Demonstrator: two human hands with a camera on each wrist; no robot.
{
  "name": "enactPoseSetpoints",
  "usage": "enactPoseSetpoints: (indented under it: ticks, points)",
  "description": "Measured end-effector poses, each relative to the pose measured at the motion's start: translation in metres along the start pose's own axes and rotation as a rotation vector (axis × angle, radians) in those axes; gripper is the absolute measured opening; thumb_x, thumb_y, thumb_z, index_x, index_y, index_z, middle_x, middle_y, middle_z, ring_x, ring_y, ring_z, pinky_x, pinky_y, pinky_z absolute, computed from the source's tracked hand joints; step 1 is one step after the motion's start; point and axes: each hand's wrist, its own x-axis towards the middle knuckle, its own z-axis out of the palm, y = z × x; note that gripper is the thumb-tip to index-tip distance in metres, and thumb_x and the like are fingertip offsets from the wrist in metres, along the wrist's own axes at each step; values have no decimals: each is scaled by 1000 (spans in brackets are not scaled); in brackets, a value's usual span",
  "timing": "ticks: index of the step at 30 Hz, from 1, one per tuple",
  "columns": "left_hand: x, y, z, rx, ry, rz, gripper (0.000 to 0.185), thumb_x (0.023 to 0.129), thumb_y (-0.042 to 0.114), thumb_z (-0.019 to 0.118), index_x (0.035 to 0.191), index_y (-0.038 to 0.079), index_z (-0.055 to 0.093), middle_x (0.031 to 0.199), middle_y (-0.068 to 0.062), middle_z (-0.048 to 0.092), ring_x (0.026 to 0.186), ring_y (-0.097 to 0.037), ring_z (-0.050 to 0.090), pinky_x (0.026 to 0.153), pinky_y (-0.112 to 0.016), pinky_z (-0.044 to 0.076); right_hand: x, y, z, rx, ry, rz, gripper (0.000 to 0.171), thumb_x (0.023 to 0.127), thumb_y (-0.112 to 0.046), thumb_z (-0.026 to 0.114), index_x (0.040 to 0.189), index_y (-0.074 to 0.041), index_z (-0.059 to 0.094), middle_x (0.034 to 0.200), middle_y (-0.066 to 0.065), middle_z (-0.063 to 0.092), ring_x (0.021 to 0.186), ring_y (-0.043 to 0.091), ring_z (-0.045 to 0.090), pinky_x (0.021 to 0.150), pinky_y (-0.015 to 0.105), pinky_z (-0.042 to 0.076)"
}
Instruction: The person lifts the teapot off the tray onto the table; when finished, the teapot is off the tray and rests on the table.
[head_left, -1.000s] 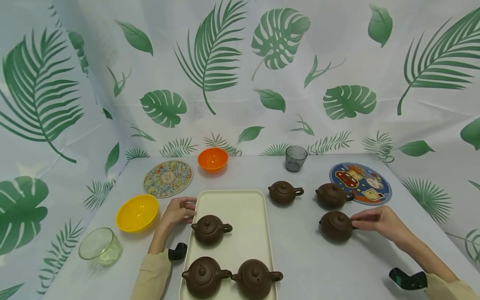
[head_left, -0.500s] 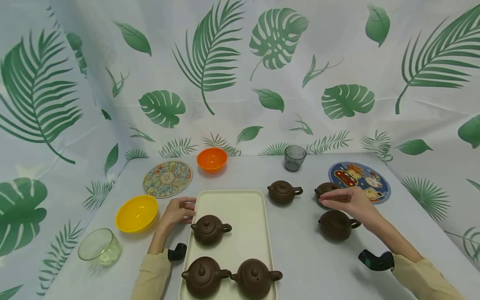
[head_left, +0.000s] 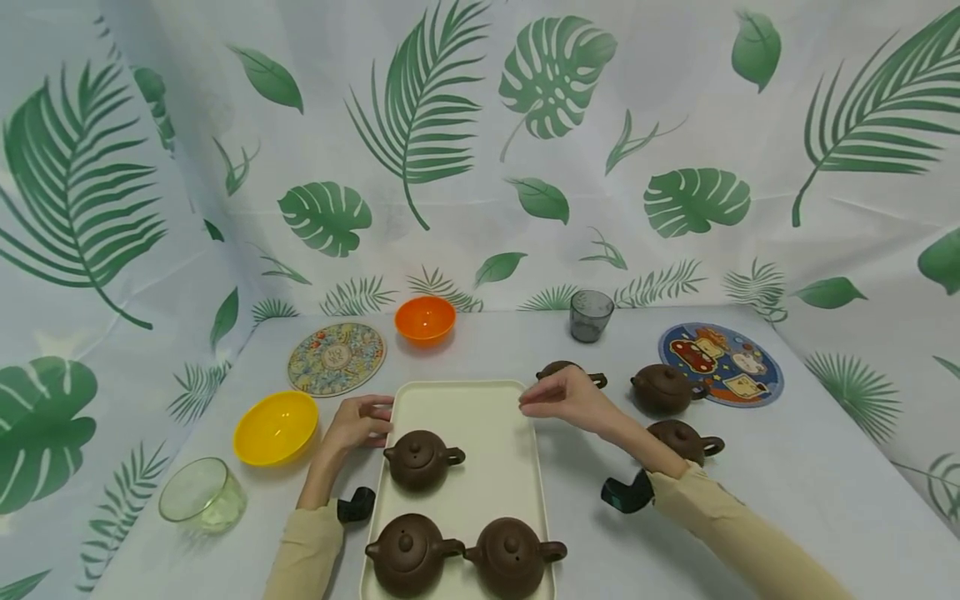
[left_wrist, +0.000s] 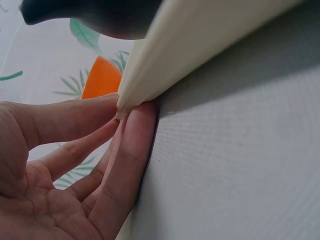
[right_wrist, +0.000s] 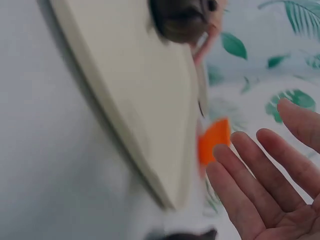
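A cream tray (head_left: 480,467) carries three dark brown teapots: one teapot (head_left: 418,460) at its left side, a second teapot (head_left: 407,557) and a third teapot (head_left: 512,560) side by side at the near end. My left hand (head_left: 357,423) pinches the tray's left rim, thumb and fingertips meeting there in the left wrist view. Above the tray's right rim hovers my right hand (head_left: 572,400), its fingers extended and empty. It partly covers a teapot (head_left: 564,367) on the table behind. Two more teapots stand farther right, the upper teapot (head_left: 663,389) and the lower teapot (head_left: 684,442), which my forearm overlaps.
At the left are a yellow bowl (head_left: 276,427) and a greenish glass (head_left: 202,496). Along the back stand a patterned round mat (head_left: 337,359), an orange bowl (head_left: 425,321) and a grey glass (head_left: 591,315). A blue cartoon mat (head_left: 750,367) lies at the back right.
My right hand has let go of the lower right teapot's handle and moved left, past the upper teapot, to the tray's right rim. My left hand stays at the tray.
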Motion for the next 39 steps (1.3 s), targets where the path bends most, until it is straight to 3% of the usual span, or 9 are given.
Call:
enactPoseSetpoints:
  ticks: [8,16,20,31,39]
  points:
    - [0,-2,-1,-4,2,-5,47,80,-8,66,127,-5,57,95,-17,65,71,-16,63,61,-31,59,31,-9,52,-45,-124,-25,22,81,-14,77,96,3,75,90,8,74,80,11,70,73,22,56]
    - [-1,-1,0,-16,-5,1,47,81,-8,65,128,-6,56,94,-15,65,72,-15,63,62,-31,59,39,-13,85,27,-219,-64,15,80,-7,75,91,5,74,82,11,73,70,15,70,64,22,57]
    - [-1,0,1,-8,0,-2,47,81,-8,65,127,-6,56,95,-16,65,71,-15,63,61,-31,59,39,-17,92,59,-241,-35,12,80,-6,75,88,2,75,80,11,73,68,23,71,61,25,58]
    - [0,0,0,-4,-4,5,48,81,-8,66,128,-7,56,96,-18,65,71,-15,63,60,-31,58,37,-15,99,80,-202,0,7,79,-5,76,84,0,75,76,11,73,67,29,71,60,31,59]
    - [1,-2,-1,-9,-4,10,47,81,-8,66,127,-7,56,95,-17,65,72,-15,64,61,-31,59,34,-18,101,57,-165,6,6,79,-2,75,84,0,76,76,10,73,66,24,71,59,27,58]
